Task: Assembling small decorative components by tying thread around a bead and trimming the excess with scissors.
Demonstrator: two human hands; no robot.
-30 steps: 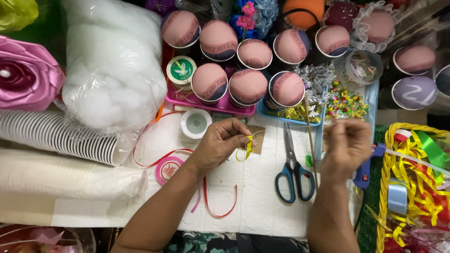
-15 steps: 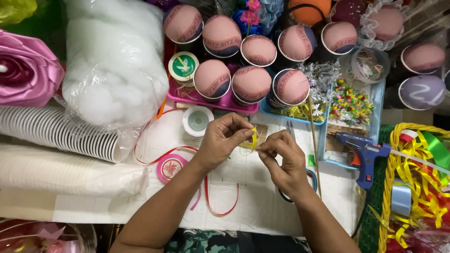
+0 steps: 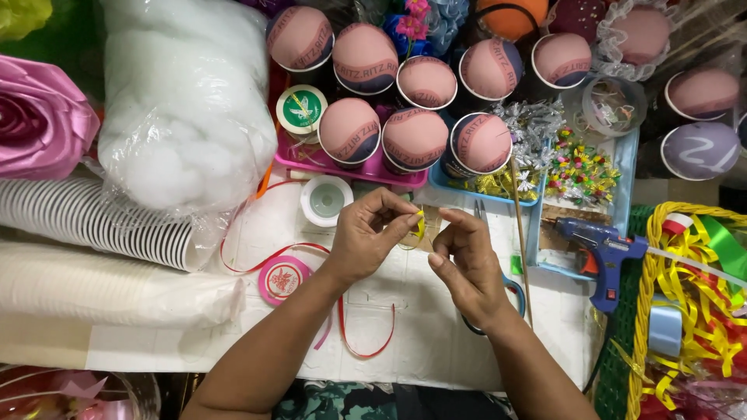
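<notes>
Both hands meet over the white table [image 3: 436, 334]. Left hand [image 3: 369, 237] pinches a small yellow ribbon [image 3: 420, 226] between thumb and fingers, just above a brown card. Right hand [image 3: 467, 260] is right beside it, fingers bent close together, and I cannot tell if it holds anything. The ribbon bit is tiny, so it could slip out and get lost near the scissors [image 3: 510, 292]. The glue gun [image 3: 603, 253] lies close by and might be bumped.

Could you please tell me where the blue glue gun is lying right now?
In the head view the blue glue gun lies right of the right hand, between the light blue tray and the yellow-rimmed basket.
</notes>
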